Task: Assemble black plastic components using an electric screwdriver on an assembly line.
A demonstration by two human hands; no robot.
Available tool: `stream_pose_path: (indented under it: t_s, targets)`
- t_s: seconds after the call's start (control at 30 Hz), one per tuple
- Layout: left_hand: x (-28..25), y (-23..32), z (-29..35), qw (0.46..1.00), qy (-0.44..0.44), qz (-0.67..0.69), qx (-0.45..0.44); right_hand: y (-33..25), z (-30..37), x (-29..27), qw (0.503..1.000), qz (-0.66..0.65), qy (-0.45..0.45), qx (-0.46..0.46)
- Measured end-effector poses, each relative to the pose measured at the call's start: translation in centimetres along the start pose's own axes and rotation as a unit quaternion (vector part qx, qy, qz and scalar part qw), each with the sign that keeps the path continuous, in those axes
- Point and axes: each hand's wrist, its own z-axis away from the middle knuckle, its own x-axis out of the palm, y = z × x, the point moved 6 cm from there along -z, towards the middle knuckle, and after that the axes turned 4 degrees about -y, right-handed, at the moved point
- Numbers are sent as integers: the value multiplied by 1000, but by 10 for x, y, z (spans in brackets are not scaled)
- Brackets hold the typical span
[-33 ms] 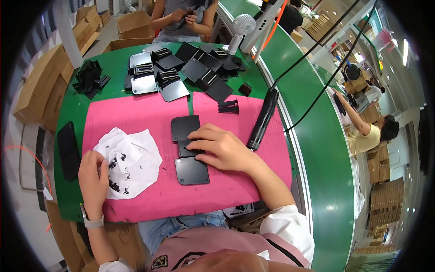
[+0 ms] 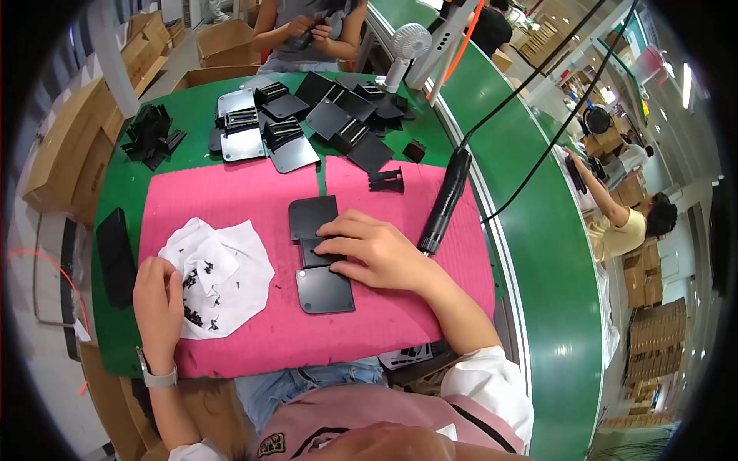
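Observation:
My right hand (image 2: 377,250) is closed with bent fingers over the narrow middle section of a black plastic bracket (image 2: 326,290). That bracket lies flat on a pink foam mat (image 2: 254,349), a square plate at each end. My left hand (image 2: 159,296) rests at the left edge of a crumpled white cloth (image 2: 250,265), fingers curled together. Whatever sits between those fingertips is hidden. Small black screws (image 2: 192,315) lie scattered on the cloth, close to the left hand. A black electric screwdriver (image 2: 448,203) lies to the right of my right hand, its cord running up.
Black brackets (image 2: 330,119) are piled on the green table beyond the mat, with dark plastic pieces (image 2: 152,134) at far left. One small black part (image 2: 387,181) lies on the mat. A white fan (image 2: 412,42) stands behind. Across the table a person's hands (image 2: 311,31) hold something dark.

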Motion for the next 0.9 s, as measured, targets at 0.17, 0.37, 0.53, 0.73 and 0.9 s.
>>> stream_pose_path:
  t_s: [0.17, 0.37, 0.53, 0.73, 0.9]
  targets:
    - [2, 8, -2, 995, 46, -70, 50, 0, 5, -11, 999, 20, 33, 22]
    - [3, -8, -3, 1000, -19, 5, -11, 26, 53, -91, 855, 308, 362, 206]
    - [-1, 0, -11, 998, 41, 39, -7, 72, 85, -103, 752, 415, 262, 440]
    - [1, 26, -17, 997, 20, 60, 38, 104, 91, -88, 758, 336, 176, 531]
    - [3, 40, -18, 995, 24, 81, 57, 127, 97, -84, 787, 233, 230, 522]
